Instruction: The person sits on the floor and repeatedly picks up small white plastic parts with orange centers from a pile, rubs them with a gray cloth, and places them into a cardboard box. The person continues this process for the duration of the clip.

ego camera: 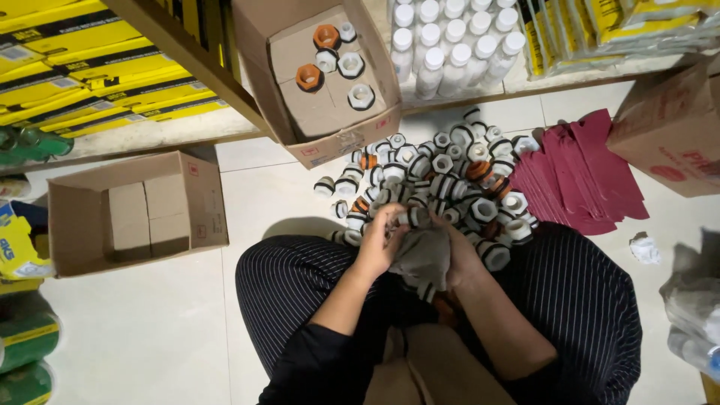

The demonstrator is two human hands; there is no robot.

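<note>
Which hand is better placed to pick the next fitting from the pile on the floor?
Probably the left hand: its fingers already touch the fittings pile, while the right hand grips the grey cloth.

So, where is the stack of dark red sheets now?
In the head view, the dark red sheets lie on the floor at the right, between the pile of fittings and a cardboard box.
</note>
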